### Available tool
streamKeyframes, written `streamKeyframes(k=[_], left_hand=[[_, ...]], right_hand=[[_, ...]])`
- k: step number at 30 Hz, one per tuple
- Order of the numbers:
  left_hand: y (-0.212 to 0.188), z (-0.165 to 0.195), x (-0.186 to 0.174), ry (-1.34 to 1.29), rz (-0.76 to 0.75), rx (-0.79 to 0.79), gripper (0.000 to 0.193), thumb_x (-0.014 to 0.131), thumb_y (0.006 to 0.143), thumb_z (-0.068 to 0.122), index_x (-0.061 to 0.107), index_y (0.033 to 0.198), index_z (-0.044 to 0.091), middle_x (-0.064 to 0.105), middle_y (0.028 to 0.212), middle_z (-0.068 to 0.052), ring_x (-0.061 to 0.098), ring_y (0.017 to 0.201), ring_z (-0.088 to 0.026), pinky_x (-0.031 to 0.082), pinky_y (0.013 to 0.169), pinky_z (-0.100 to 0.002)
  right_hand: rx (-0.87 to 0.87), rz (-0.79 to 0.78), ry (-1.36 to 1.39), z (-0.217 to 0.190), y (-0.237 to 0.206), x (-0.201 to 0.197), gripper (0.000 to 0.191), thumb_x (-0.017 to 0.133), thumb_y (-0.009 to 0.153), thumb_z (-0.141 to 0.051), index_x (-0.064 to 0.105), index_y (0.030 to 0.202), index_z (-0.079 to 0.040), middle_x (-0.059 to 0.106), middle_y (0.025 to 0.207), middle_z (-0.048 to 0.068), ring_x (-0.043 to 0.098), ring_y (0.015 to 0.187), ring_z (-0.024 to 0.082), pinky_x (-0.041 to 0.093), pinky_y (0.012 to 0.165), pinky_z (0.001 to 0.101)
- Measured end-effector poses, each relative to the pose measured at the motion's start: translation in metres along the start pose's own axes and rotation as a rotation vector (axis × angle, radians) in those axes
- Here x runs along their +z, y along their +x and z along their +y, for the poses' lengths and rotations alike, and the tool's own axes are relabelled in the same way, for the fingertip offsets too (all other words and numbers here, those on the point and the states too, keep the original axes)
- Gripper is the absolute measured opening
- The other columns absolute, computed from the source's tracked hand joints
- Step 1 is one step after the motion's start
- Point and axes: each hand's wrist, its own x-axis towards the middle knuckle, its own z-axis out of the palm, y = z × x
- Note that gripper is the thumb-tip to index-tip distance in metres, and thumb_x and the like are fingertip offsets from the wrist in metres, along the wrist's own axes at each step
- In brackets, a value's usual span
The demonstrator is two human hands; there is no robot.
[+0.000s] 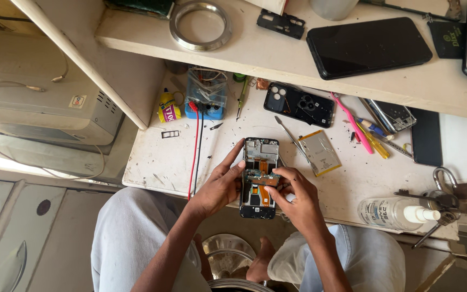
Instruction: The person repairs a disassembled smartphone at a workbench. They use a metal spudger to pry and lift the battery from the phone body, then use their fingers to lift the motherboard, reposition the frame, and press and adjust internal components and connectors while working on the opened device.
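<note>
Opened phone (259, 178), near table (158, 162) front edge: back off, battery (320, 152) out. My left hand (218, 186) grips its side; right hand (297, 200) pinches the loose inner board (261, 178), not yet removed.

You're at a phone-repair workbench, small workshop setup. Landmark: the opened black smartphone with exposed boards and orange flex cables (260, 177), lying on a scuffed, stained white worktop (158, 162). Just right of it: a flat silver-and-yellow phone battery (320, 152) and a thin metal pry tool (290, 136). Above it: a black phone back cover with camera cut-outs (298, 105) and a clear plastic box full of wires on a blue base (206, 93), with red and black test leads (195, 146) running down left of the phone. Far right: a clear spray bottle with a white nozzle (398, 212). On the shelf above it: a dark-screened black smartphone (368, 46).
</note>
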Motion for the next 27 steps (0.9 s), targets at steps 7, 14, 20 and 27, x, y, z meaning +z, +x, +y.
streamKeyframes(k=[7, 14, 20, 27], left_hand=[[0.001, 0.000, 0.000, -0.004, -0.005, 0.007, 0.069, 0.047, 0.106, 0.025, 0.014, 0.166, 0.030, 0.053, 0.148, -0.013, 0.062, 0.121, -0.021, 0.055, 0.100, -0.040], [0.003, -0.002, -0.004, -0.034, -0.010, 0.008, 0.069, 0.047, 0.106, 0.025, 0.013, 0.166, 0.029, 0.051, 0.151, -0.014, 0.060, 0.127, -0.023, 0.052, 0.105, -0.042], [0.005, -0.004, -0.007, -0.082, -0.007, 0.002, 0.068, 0.047, 0.106, 0.024, 0.015, 0.167, 0.029, 0.054, 0.147, -0.015, 0.061, 0.123, -0.022, 0.053, 0.103, -0.041], [0.003, -0.005, -0.009, -0.036, -0.020, 0.018, 0.068, 0.046, 0.108, 0.024, 0.015, 0.168, 0.030, 0.058, 0.138, -0.013, 0.062, 0.107, -0.018, 0.056, 0.095, -0.039]], right_hand=[[-0.071, 0.014, -0.093, 0.001, -0.003, 0.001, 0.047, 0.082, 0.084, -0.006, 0.062, 0.126, -0.007, 0.071, 0.116, 0.011, 0.074, 0.081, 0.016, 0.062, 0.064, 0.0279], [-0.204, 0.077, -0.188, -0.007, -0.002, -0.002, 0.052, 0.084, 0.080, -0.006, 0.063, 0.128, -0.010, 0.064, 0.130, 0.015, 0.073, 0.088, 0.020, 0.062, 0.063, 0.0292], [-0.171, 0.105, -0.134, -0.015, -0.003, -0.003, 0.056, 0.084, 0.082, -0.005, 0.060, 0.133, -0.005, 0.066, 0.128, 0.014, 0.071, 0.089, 0.017, 0.060, 0.065, 0.0282], [0.009, 0.141, 0.148, -0.005, -0.002, -0.004, 0.055, 0.079, 0.085, 0.001, 0.059, 0.136, -0.001, 0.064, 0.131, 0.012, 0.065, 0.101, 0.016, 0.063, 0.069, 0.0267]])
